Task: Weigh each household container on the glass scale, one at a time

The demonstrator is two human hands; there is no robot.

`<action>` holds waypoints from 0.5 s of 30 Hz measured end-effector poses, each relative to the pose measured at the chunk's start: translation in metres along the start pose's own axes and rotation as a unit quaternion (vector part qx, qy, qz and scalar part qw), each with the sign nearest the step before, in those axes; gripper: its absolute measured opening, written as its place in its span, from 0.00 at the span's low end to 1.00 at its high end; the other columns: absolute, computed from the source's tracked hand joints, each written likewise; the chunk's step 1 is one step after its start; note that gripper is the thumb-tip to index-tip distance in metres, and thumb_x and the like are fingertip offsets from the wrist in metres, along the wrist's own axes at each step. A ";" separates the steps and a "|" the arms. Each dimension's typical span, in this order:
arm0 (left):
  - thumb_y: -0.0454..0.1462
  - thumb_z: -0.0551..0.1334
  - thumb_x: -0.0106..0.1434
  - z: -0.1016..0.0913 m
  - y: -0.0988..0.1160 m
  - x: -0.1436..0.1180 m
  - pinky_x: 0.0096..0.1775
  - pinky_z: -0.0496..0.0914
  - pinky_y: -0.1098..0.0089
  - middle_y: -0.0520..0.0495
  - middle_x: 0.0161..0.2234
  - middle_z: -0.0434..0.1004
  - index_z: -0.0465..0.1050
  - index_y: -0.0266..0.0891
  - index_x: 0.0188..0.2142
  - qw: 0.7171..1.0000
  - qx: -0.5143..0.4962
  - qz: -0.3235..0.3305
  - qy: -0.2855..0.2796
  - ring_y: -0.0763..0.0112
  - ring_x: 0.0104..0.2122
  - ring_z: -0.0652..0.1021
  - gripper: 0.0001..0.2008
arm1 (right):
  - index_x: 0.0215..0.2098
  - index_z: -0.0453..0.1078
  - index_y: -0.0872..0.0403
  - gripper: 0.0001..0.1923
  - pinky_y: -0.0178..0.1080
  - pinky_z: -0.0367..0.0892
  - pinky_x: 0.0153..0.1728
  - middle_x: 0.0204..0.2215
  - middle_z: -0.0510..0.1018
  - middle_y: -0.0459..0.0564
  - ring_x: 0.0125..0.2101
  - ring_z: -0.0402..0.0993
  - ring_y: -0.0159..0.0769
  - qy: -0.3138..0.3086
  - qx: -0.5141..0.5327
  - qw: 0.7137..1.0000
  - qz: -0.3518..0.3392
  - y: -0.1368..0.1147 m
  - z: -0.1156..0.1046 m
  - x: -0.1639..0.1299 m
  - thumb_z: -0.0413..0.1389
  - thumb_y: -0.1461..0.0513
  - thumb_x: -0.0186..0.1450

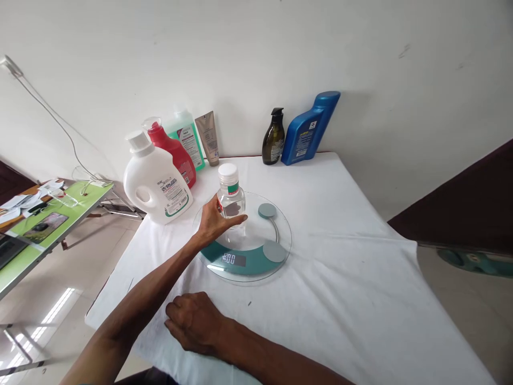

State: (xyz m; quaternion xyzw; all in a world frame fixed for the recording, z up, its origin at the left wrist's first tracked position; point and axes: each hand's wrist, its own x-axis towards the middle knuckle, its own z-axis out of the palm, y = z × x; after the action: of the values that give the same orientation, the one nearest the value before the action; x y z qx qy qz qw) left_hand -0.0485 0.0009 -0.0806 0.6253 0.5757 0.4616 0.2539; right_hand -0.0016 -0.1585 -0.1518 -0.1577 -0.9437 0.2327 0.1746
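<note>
A small clear bottle [231,198] with a white cap and a green-and-red label stands upright on a round glass scale [276,230]. The scale has a teal band and a lit display [230,259]. My left hand [214,222] reaches in from the lower left and is wrapped around the bottle's lower part, thumb across the front. My right hand [194,321] rests knuckles-up on the white tablecloth [340,278] near the front edge, fingers curled, holding nothing.
Against the wall stand a white detergent jug [154,184], a red bottle [174,152], a green bottle [186,136], a beige tube [208,136], a dark pump bottle [273,139] and a blue bottle [308,128]. A green table [60,214] with clutter stands at left.
</note>
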 end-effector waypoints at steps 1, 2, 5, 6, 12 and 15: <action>0.42 0.80 0.46 0.000 0.000 -0.001 0.41 0.77 0.60 0.44 0.37 0.84 0.75 0.38 0.41 1.000 0.001 0.002 -0.002 0.59 0.37 0.83 0.26 | 0.37 0.71 0.54 0.10 0.37 0.58 0.25 0.36 0.82 0.49 0.31 0.77 0.36 -0.003 -0.001 1.000 0.002 0.000 -0.001 0.000 0.53 0.57 0.74; 0.41 0.79 0.47 0.001 0.001 -0.002 0.41 0.77 0.60 0.44 0.38 0.84 0.74 0.38 0.42 1.000 -0.002 0.001 -0.006 0.59 0.38 0.83 0.26 | 0.38 0.71 0.54 0.11 0.37 0.58 0.25 0.36 0.82 0.49 0.31 0.77 0.36 -0.005 -0.002 1.000 0.005 -0.001 -0.002 0.000 0.53 0.57 0.74; 0.41 0.78 0.49 0.002 0.001 -0.002 0.43 0.77 0.58 0.43 0.41 0.84 0.73 0.39 0.45 1.000 -0.018 -0.002 -0.019 0.58 0.39 0.83 0.27 | 0.38 0.71 0.54 0.11 0.37 0.58 0.26 0.36 0.82 0.49 0.32 0.77 0.36 -0.010 -0.001 1.000 0.006 -0.001 -0.005 0.000 0.53 0.57 0.74; 0.42 0.79 0.49 0.001 0.000 -0.002 0.44 0.77 0.57 0.42 0.42 0.84 0.73 0.39 0.46 0.999 -0.020 0.001 -0.025 0.57 0.40 0.83 0.28 | 0.38 0.71 0.54 0.11 0.37 0.57 0.26 0.36 0.82 0.48 0.32 0.77 0.36 -0.011 -0.001 1.000 0.005 -0.001 -0.006 0.000 0.53 0.57 0.74; 0.50 0.74 0.56 -0.032 -0.013 -0.005 0.55 0.73 0.56 0.40 0.52 0.79 0.71 0.40 0.54 0.996 -0.046 0.081 -0.014 0.57 0.52 0.80 0.31 | 0.35 0.69 0.54 0.11 0.38 0.49 0.23 0.36 0.81 0.47 0.31 0.74 0.33 -0.011 -0.013 1.000 0.004 -0.002 -0.007 0.000 0.52 0.58 0.74; 0.51 0.62 0.68 -0.054 -0.038 -0.008 0.50 0.73 0.59 0.42 0.43 0.80 0.74 0.39 0.46 0.995 -0.022 0.049 0.082 0.61 0.45 0.80 0.18 | 0.33 0.68 0.53 0.11 0.38 0.45 0.21 0.33 0.80 0.45 0.29 0.71 0.32 -0.009 -0.023 1.000 0.012 -0.002 -0.006 0.001 0.53 0.58 0.73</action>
State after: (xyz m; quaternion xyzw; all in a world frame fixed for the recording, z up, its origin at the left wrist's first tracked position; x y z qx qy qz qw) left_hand -0.1128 -0.0099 -0.0909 0.6071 0.5532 0.5354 0.1971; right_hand -0.0003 -0.1575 -0.1454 -0.1705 -0.9483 0.2149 0.1595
